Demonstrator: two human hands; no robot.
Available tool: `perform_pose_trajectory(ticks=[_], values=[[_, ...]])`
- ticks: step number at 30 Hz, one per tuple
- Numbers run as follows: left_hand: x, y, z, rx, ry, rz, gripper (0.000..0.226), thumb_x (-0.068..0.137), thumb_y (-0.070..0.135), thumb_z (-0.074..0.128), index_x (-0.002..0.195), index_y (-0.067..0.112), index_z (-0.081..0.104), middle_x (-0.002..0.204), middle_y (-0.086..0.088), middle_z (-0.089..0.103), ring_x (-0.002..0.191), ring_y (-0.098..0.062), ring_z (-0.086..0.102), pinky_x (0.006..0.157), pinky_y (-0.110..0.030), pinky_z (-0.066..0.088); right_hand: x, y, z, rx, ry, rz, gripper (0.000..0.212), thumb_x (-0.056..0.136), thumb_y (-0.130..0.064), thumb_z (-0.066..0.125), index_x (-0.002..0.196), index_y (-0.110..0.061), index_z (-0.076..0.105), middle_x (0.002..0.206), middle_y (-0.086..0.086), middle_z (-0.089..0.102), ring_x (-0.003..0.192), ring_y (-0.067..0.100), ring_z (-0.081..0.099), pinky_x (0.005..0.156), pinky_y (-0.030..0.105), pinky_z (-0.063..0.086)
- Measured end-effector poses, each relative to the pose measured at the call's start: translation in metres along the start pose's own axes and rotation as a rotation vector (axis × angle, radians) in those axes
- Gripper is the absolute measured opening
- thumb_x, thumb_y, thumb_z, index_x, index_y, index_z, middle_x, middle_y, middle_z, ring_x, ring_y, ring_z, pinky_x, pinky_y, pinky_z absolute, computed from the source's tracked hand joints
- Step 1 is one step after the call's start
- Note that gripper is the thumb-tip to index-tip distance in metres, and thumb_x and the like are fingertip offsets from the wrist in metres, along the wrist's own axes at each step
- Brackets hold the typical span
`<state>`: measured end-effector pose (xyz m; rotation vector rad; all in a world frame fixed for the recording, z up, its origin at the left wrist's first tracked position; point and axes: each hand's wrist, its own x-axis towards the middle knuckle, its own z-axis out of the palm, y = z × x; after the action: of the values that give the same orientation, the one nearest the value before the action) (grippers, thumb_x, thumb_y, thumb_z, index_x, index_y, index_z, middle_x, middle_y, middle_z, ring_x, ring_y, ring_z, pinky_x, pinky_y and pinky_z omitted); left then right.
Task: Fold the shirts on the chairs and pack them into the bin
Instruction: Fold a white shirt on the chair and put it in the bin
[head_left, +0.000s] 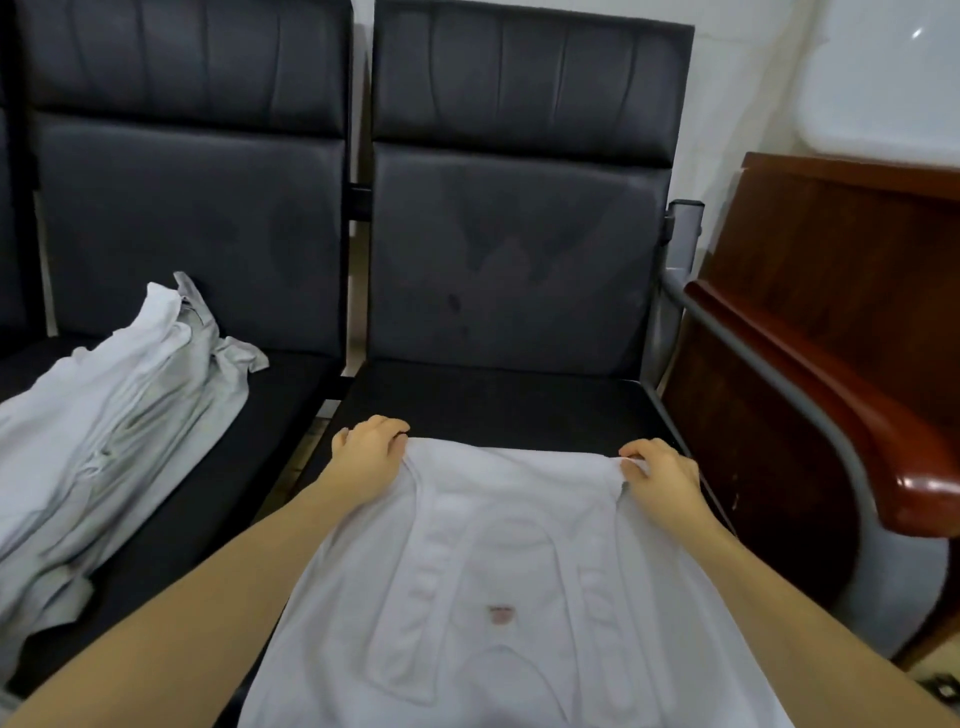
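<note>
White wall (737, 88) at the top of frame. Dark reddish wooden furniture (831, 322) on the right. White glossy object (883, 78) upper right, unclear.

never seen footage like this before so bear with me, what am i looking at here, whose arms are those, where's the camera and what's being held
There is no machine here. The camera sits on a person's head, looking forward and down, so the two bare arms coming in from the bottom are that person's own. There is just this one picture.

In front is a row of black padded chairs. On the right-hand black chair seat lies a flat white shirt with a small reddish mark near its middle. The left hand and the right hand each grip a far corner of its top edge, fingers curled over the cloth, as if folding it.

On the left-hand chair rests a crumpled heap of white shirts, not yet folded. A dark red wooden cabinet stands to the right. No bin shows in this view.
</note>
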<state>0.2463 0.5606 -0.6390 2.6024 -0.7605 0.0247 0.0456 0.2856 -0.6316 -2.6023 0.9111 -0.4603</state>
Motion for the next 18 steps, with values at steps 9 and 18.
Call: perform_pose_trajectory(ticks=[9,18], values=[[0.010,-0.002,0.002,0.003,-0.035,-0.027,0.018,0.097,0.034,0.045,0.107,0.032,0.060,0.113,0.002,0.046,0.113,-0.020,0.037,0.096,-0.035,0.022,0.009,0.005,0.008,0.087,0.021,-0.012,0.015,0.095,-0.016,0.053,0.083,-0.022,0.060,0.094,-0.001,0.047,0.101,0.019,0.044,0.086,0.027,0.023],[0.041,0.003,0.000,0.028,0.129,-0.007,0.015,0.095,0.023,0.053,0.097,0.028,0.067,0.100,0.002,0.038,0.099,-0.017,0.035,0.085,-0.028,0.019,0.045,-0.008,0.010,0.029,0.104,0.001,0.019,0.096,-0.021,0.052,0.094,-0.027,0.070,0.102,-0.002,0.041,0.100,0.020,0.031,0.071,0.025,0.011]])
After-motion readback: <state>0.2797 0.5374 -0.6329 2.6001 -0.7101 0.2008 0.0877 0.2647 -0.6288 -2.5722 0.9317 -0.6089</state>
